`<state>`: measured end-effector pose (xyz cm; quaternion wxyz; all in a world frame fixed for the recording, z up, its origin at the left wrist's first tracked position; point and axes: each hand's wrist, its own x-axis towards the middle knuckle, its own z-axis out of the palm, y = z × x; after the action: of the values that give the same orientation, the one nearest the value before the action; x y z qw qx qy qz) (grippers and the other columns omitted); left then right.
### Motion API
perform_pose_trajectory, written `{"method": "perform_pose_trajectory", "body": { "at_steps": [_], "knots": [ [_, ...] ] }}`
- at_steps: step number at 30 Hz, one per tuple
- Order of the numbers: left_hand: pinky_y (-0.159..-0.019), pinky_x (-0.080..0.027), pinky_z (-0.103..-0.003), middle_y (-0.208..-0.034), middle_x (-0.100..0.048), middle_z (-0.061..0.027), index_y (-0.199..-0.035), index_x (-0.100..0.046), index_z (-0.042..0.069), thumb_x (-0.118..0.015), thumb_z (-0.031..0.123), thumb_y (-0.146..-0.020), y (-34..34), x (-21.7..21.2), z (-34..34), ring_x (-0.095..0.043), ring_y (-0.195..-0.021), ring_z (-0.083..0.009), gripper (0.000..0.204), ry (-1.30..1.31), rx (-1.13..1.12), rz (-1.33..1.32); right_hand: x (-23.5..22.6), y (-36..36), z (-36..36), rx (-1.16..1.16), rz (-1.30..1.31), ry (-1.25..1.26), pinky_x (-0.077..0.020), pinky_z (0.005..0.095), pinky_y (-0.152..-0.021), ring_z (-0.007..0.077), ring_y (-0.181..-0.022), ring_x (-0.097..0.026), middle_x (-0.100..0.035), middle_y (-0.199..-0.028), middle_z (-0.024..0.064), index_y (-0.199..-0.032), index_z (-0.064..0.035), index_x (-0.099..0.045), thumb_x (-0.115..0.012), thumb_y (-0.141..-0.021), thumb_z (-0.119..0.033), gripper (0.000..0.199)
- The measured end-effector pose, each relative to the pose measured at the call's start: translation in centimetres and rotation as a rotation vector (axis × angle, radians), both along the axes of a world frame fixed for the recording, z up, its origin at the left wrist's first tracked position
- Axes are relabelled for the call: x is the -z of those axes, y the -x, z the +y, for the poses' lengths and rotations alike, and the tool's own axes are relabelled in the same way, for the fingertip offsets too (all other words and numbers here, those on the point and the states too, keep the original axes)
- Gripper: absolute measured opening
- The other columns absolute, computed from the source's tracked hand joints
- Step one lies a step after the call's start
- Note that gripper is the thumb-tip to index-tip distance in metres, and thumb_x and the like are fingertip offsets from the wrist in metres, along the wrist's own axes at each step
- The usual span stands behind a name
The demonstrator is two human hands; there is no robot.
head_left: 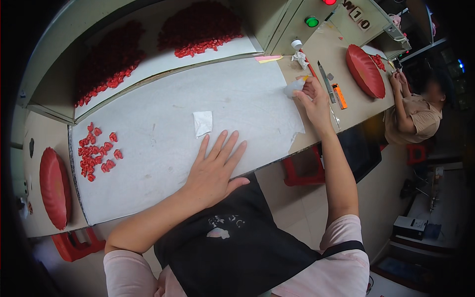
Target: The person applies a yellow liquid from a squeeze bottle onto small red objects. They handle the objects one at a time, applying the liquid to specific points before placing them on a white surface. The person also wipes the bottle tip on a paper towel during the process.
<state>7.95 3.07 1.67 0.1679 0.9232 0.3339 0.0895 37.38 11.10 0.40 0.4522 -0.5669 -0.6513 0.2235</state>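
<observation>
My left hand [213, 168] lies flat near the front edge of the white sheet [163, 163], fingers spread, holding nothing. Just beyond its fingertips is a small, creased white square [203, 123], perhaps paper or a packet. At the sheet's far right, my right hand [314, 101] is closed around a translucent white squeeze bottle [295, 89], tilted on its side. A yellow tip shows by the fingers; whether it belongs to the bottle I cannot tell. Several small, glossy red pieces [94, 148] are scattered on the sheet's left side, away from both hands.
Behind the sheet, a cabinet holds piles of red pieces [208, 29]. Right of the sheet lie a knife-like metal tool [326, 81], an orange lighter-like object [340, 96] and a red oval tray [365, 72]. Another tray [55, 188] stands left. A co-worker [415, 111] sits far right.
</observation>
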Motion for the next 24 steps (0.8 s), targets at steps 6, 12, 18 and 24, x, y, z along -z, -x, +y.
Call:
{"method": "perform_pose_trajectory", "body": {
  "at_steps": [6, 12, 18, 24],
  "knots": [
    [-0.102, -0.014, -0.048, -0.136, -0.026, -0.0148, -0.128, -0.034, 0.007, -0.052, 0.042, -0.079, 1.7, -0.1, -1.5, -0.02, -0.127, -0.0313, 0.063, 0.121, 0.12, -0.1, -1.3, -0.4, -3.7, -0.015, 0.014, 0.1, -0.0442, 0.0268, -0.08, 0.0159, -0.087, -0.057, -0.057, -0.094, 0.0092, -0.1, 0.0027, -0.048, -0.057, -0.075, 0.003, 0.027],
    [-0.102, -0.012, -0.05, -0.136, -0.025, -0.0151, -0.129, -0.034, 0.01, -0.054, 0.041, -0.078, 4.3, -1.0, -2.3, -0.019, -0.127, -0.0321, 0.064, 0.043, -0.097, -0.003, -1.3, 0.8, -7.5, 0.101, 0.262, 0.027, -0.0412, 0.027, -0.083, 0.0154, -0.094, -0.053, -0.053, -0.103, 0.0098, -0.101, 0.0017, -0.046, -0.055, -0.076, 0.004, 0.027],
    [-0.102, -0.012, -0.05, -0.138, -0.021, -0.0155, -0.13, -0.032, 0.011, -0.053, 0.042, -0.077, 8.5, 0.5, -4.5, -0.017, -0.128, -0.0327, 0.065, 0.04, -0.233, -0.009, 0.3, 4.9, -8.3, 0.158, -0.02, 0.023, -0.0393, 0.02, -0.073, 0.0093, -0.082, -0.05, -0.051, -0.086, 0.0026, -0.103, 0.0011, -0.049, -0.056, -0.078, 0.0, 0.026],
    [-0.103, -0.011, -0.049, -0.138, -0.021, -0.0146, -0.13, -0.032, 0.013, -0.05, 0.04, -0.081, 14.2, -0.7, -7.3, -0.016, -0.129, -0.031, 0.059, 0.373, -0.006, -0.225, 1.3, 3.2, -9.5, 0.039, 0.034, 0.061, -0.0383, 0.0267, -0.085, 0.0156, -0.098, -0.05, -0.05, -0.11, 0.0117, -0.109, 0.004, -0.042, -0.047, -0.081, 0.006, 0.028]
  ]
}}
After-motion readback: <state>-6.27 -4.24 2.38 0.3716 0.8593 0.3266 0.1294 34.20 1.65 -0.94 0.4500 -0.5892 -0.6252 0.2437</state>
